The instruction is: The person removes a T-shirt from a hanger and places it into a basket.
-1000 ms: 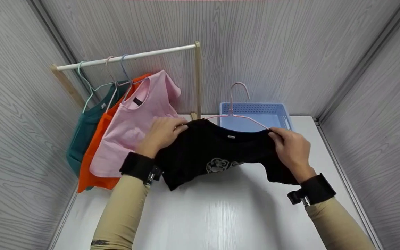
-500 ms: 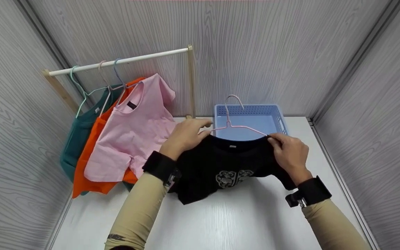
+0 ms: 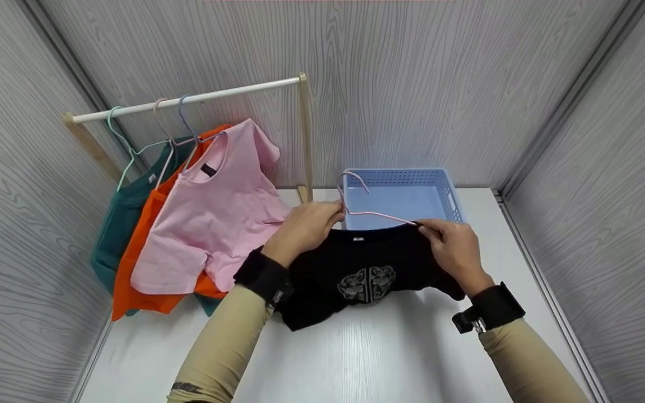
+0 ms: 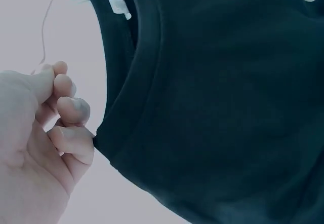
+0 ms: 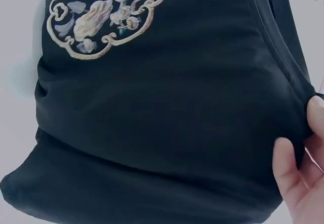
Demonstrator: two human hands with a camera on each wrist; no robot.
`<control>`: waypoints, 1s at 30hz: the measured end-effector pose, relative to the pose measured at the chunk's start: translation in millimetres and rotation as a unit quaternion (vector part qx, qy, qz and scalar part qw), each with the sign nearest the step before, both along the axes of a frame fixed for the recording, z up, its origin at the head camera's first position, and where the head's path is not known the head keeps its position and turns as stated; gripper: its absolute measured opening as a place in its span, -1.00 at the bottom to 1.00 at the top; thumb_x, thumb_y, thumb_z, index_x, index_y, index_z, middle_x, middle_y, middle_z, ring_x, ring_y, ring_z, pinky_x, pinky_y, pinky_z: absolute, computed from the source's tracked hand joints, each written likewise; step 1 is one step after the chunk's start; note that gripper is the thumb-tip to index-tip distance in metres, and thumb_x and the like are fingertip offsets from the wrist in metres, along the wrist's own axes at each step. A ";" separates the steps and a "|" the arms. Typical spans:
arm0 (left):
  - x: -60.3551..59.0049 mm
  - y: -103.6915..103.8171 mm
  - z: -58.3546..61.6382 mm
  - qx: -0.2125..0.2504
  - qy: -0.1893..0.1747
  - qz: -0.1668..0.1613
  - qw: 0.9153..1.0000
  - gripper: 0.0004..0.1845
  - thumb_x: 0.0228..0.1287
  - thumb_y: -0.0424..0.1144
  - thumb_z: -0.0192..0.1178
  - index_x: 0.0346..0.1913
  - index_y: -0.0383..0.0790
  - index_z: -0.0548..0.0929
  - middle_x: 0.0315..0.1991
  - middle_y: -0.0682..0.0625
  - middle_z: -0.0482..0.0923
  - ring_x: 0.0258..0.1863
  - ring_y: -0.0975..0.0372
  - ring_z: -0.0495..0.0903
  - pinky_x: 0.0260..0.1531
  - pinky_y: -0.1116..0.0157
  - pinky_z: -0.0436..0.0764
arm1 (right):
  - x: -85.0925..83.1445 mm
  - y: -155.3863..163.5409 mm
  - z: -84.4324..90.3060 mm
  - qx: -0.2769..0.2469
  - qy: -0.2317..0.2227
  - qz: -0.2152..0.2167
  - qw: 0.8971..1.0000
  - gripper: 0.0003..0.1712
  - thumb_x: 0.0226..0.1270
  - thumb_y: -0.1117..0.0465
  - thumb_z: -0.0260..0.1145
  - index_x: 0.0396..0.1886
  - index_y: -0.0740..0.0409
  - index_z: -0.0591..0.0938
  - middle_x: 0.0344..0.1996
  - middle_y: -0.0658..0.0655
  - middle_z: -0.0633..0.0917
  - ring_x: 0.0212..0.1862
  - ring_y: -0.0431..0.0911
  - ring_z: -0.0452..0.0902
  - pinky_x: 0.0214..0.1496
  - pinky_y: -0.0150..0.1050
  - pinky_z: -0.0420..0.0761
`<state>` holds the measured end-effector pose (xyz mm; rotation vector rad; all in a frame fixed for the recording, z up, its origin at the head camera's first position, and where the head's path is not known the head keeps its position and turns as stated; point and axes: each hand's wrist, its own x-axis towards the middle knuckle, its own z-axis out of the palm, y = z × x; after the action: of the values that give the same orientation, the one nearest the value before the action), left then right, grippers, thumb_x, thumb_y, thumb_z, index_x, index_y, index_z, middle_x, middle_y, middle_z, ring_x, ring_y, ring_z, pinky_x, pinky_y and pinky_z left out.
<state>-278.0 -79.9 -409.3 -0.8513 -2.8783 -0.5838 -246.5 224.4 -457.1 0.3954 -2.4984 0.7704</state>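
Observation:
A black T-shirt (image 3: 367, 263) with a pale embroidered emblem hangs on a pink hanger (image 3: 381, 215), its small white neck label showing. With curled fingers my left hand (image 3: 308, 226) pinches the hanger near the base of its hook, as the left wrist view also shows; the shirt's left shoulder lies close by its fingers. My right hand (image 3: 454, 246) grips the right shoulder of the shirt together with the hanger's arm. In the right wrist view, the thumb and fingers (image 5: 286, 168) hold the black cloth beside the neckline.
On the left a rack with a white rod (image 3: 233, 90) bears a pink shirt (image 3: 216, 212), an orange shirt (image 3: 132, 268) and a green shirt (image 3: 118, 235) on hangers. A blue basket (image 3: 448, 193) stands behind the black shirt. Panel walls enclose the white table (image 3: 356, 358).
My left hand has let go of the shirt's left shoulder and moved right to the hanger near its hook. The hanger and black shirt have come lower and slightly left; my right hand keeps its grip.

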 end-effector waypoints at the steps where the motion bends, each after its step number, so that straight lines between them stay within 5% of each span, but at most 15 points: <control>1: 0.3 -3.2 -1.3 -0.003 0.003 0.001 1.000 -0.74 0.50 -0.09 -0.01 -0.25 -0.17 0.57 -0.36 -0.08 0.62 -0.24 -0.01 0.66 -0.20 -0.02 0.60 | -0.7 2.6 -0.7 -0.004 -0.001 0.002 1.000 -0.84 0.28 0.22 0.37 -0.19 0.10 0.79 -0.27 0.18 0.80 -0.21 0.12 0.74 -0.13 0.05 0.66; 19: 2.8 -51.7 -7.4 0.025 -0.055 0.027 0.998 -0.74 0.52 -0.08 -0.05 -0.13 -0.14 0.59 -0.24 -0.08 0.63 -0.15 0.02 0.64 -0.07 -0.02 0.58 | -7.4 35.4 -27.5 0.024 -0.010 0.047 0.999 -0.89 0.22 0.34 0.37 -0.27 0.26 0.76 -0.35 0.22 0.79 -0.25 0.12 0.74 -0.18 -0.01 0.67; 30: 1.8 -43.7 -4.0 0.057 -0.082 0.026 0.995 -0.72 0.53 -0.08 -0.06 -0.17 -0.17 0.58 -0.46 0.02 0.41 -0.35 0.11 0.47 -0.21 0.10 0.49 | -1.4 9.0 -41.7 -0.010 -0.047 0.055 0.997 -0.84 0.32 0.33 0.31 -0.16 0.23 0.74 -0.24 0.23 0.78 -0.16 0.10 0.73 -0.09 -0.01 0.66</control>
<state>-276.2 -123.6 -413.3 -0.7439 -2.9659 -0.8417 -247.9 233.4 -498.8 0.5050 -2.5715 0.8754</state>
